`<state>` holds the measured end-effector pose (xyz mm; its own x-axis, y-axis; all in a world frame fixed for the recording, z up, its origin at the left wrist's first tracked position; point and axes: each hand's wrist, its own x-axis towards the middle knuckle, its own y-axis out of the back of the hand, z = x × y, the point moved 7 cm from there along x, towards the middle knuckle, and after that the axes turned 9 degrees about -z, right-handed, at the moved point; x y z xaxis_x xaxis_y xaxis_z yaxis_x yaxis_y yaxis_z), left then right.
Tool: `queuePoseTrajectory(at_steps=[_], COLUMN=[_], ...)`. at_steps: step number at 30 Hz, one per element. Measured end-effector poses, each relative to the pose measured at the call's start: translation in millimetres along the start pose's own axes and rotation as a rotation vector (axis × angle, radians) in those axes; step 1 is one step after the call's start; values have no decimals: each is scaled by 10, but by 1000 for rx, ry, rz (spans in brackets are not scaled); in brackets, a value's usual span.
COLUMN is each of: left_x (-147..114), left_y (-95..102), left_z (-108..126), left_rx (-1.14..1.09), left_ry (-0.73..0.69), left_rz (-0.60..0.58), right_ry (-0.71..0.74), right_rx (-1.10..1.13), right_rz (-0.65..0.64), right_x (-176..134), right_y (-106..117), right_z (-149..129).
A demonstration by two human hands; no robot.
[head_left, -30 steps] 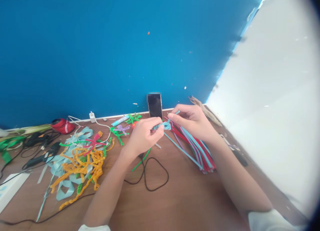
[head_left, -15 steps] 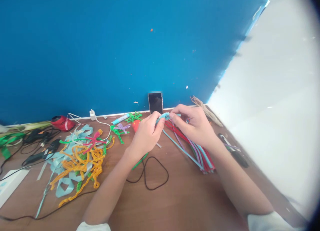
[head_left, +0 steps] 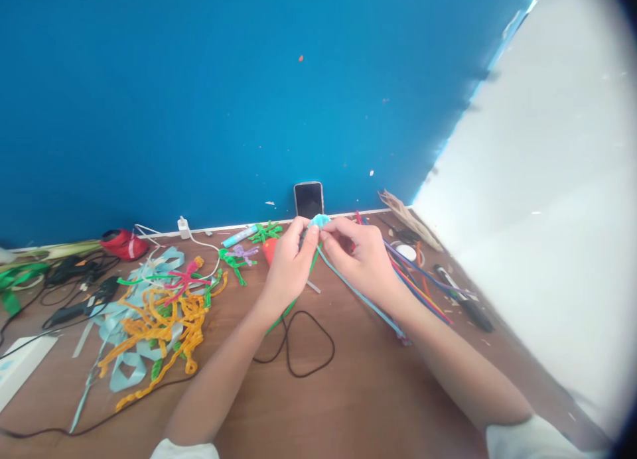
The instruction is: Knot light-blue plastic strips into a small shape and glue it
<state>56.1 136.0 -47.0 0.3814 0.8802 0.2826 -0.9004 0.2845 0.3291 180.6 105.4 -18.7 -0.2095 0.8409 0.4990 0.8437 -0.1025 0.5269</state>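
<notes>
A small coiled piece of light blue pipe cleaner (head_left: 319,220) is pinched between both hands, above the table and in front of the phone. My left hand (head_left: 290,263) grips it from the left, thumb against the fingers. From the right, my right hand (head_left: 365,263) closes thumb and forefinger on its near edge. The fingertips partly cover the coil. Below my right hand runs a light blue strand (head_left: 348,285); whether it joins the coil I cannot tell. Multicoloured pipe cleaners (head_left: 423,292) lie behind my right wrist, partly hidden. A green stem (head_left: 286,311) passes beneath my left hand.
A phone (head_left: 308,197) leans on the blue wall. To the left lie orange pipe cleaners (head_left: 186,313) tangled with pale blue ribbon (head_left: 130,373), green figures (head_left: 239,266) and a glue-stick-like tube (head_left: 240,236). A black cable (head_left: 331,353) loops in front. At right lies a black marker (head_left: 475,313).
My right hand has moved left and slightly nearer, closing in on my left hand. The blue piece looks more compact, and more of the items behind my right hand now show.
</notes>
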Motion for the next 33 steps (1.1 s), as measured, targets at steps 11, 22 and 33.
queuePoseTrajectory(at_steps=[11, 22, 33], left_x=[22, 33, 47], left_y=[-24, -22, 7], left_z=[-109, -117, -20], left_rx=[-286, -208, 47], left_ry=[39, 64, 6], left_rz=[5, -44, -56], right_ry=[12, 49, 113], right_rx=[8, -121, -389], right_rz=[0, -72, -176], right_x=[16, 36, 30], right_y=[-35, -78, -144], right_z=[46, 56, 60])
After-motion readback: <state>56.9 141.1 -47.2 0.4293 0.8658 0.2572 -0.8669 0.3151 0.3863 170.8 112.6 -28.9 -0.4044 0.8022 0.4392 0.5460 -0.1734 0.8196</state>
